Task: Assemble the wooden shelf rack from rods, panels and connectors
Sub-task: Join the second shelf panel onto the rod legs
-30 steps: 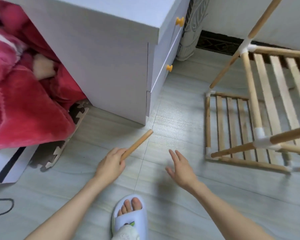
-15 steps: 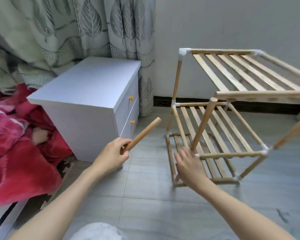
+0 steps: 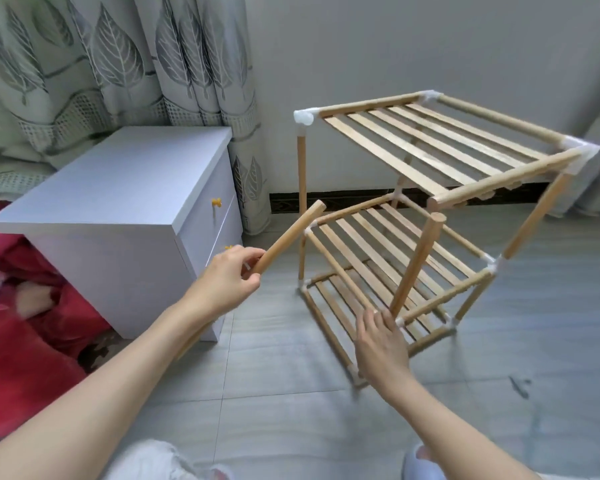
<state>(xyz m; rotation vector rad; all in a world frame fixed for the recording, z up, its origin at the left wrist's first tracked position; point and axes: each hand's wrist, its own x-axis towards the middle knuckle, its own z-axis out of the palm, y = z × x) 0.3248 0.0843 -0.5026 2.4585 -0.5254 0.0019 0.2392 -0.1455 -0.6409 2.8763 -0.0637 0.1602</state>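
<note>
Head view shows your left hand (image 3: 224, 278) gripping a loose wooden rod (image 3: 284, 239) near its middle, its free end angled up toward the shelf rack (image 3: 413, 209). Your right hand (image 3: 381, 344), fingers relaxed and holding nothing, reaches to the base of a leaning upright rod (image 3: 418, 268) at the rack's near corner. That three-tier rack stands on the grey floor (image 3: 291, 410), just right of a white cabinet (image 3: 118, 202).

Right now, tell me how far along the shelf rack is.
Done: the rack stands with three slatted tiers joined by white connectors. In hand: the left hand grips a loose rod; the right hand is at the foot of the near front upright, which leans, its top free. Left: the top tier's near front corner has no connector.
</note>
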